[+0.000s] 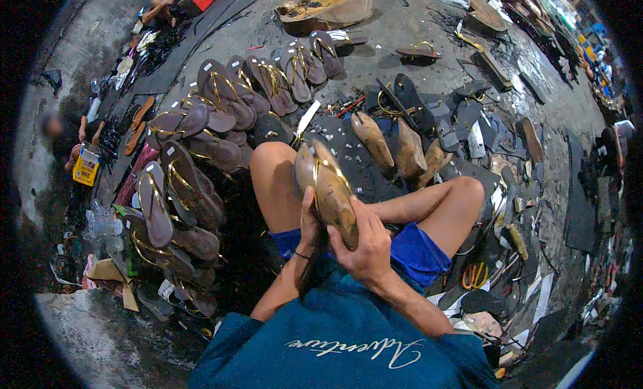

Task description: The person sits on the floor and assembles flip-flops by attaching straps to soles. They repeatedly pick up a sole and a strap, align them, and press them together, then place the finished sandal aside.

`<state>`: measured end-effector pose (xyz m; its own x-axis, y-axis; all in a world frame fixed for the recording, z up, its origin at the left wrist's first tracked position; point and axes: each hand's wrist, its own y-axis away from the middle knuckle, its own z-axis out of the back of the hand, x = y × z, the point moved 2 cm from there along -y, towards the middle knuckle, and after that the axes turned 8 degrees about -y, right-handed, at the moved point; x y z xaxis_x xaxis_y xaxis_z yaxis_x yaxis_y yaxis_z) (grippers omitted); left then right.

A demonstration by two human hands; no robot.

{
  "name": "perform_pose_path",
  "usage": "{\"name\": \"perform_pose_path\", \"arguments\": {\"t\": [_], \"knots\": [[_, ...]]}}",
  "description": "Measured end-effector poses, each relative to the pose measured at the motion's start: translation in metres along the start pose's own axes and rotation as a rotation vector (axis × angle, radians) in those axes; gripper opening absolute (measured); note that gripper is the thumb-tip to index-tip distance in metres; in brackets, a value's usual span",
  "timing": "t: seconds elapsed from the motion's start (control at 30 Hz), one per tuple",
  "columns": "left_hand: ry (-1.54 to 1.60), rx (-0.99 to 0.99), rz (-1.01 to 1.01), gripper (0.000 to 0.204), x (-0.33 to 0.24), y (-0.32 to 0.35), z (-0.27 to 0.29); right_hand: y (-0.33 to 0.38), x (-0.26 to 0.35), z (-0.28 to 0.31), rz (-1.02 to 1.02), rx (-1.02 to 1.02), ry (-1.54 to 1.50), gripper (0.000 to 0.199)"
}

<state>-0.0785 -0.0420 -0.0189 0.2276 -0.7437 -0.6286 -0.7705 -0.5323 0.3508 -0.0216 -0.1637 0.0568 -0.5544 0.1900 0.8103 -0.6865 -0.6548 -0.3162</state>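
Above my lap I hold a brown flip-flop [305,168] with thin gold straps. A worn wooden shoe last [335,198] sits against it under the straps, toe pointing away from me. My left hand [309,221] grips the sandal's left edge, thumb up along the side. Around the heel end and right side of the last, my right hand [365,245] is closed. Between my knees and just beyond lie more wooden lasts [373,142] on a dark mat, beside a white-handled tool [307,121].
Rows of brown gold-strapped flip-flops [224,97] spread to my left and ahead. A large wooden block [328,10] stands at the far side. Dark soles [439,117], a hammer-like tool [485,54] and scraps lie to the right. Another person's hands hold a yellow box [86,165] at far left.
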Motion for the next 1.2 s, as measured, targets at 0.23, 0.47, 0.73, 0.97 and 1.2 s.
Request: {"name": "perform_pose_path", "arguments": {"t": [0.23,0.47,0.73,0.97,1.2], "knots": [[-0.763,0.031,-0.354,0.058,-0.024,-0.016,-0.052,-0.024,-0.007,0.018,0.076,-0.039,0.107,0.080],[-0.676,0.169,-0.024,0.059,-0.034,-0.040,-0.039,-0.015,-0.016,0.034,-0.100,0.171,-0.116,0.095],[-0.665,0.114,0.077,0.074,-0.026,-0.030,-0.017,0.001,-0.028,0.026,-0.095,0.199,-0.077,0.095],[-0.503,0.387,0.119,0.122,-0.056,0.055,-0.061,0.039,-0.021,0.049,-0.780,0.330,-0.945,0.053],[-0.372,0.413,0.173,0.139,-0.058,0.111,-0.072,0.076,-0.001,0.056,-0.774,0.355,-1.174,0.035]]}}
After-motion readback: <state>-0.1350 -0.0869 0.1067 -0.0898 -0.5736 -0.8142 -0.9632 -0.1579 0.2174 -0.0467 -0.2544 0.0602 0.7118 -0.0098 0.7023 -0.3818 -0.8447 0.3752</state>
